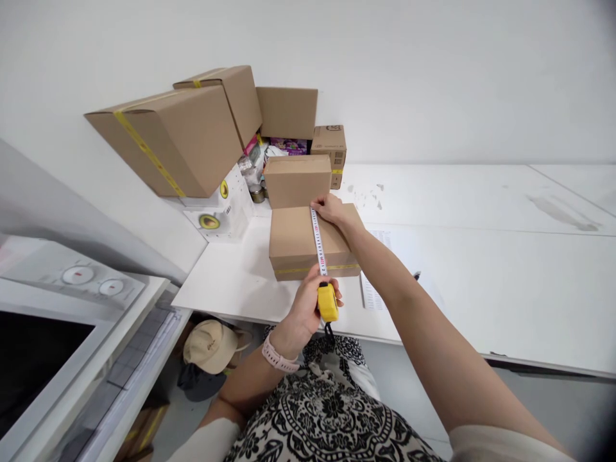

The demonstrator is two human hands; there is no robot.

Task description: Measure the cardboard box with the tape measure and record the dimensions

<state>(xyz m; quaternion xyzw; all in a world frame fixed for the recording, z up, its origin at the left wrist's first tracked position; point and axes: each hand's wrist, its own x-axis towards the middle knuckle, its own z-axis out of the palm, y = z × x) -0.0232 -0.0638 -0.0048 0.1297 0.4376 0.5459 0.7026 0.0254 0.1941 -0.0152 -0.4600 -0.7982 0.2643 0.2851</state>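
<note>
A yellow tape measure (328,303) is gripped in my left hand (304,303), just in front of a closed cardboard box (291,234) on the white table. Its white blade (317,240) runs out across the box's top, away from me. My right hand (330,209) pinches the blade's far end near the back edge of that top. Directly behind stands a smaller cardboard box (298,183). Yellow tape (344,266) crosses the front face of the measured box.
Large taped cartons (192,138) rest on a white avocado-print box (221,215) at the left. An open carton (289,109) and a small printed carton (330,141) stand behind. A printed sheet (370,292) and pen (416,275) lie right. A microwave (62,289) is lower left.
</note>
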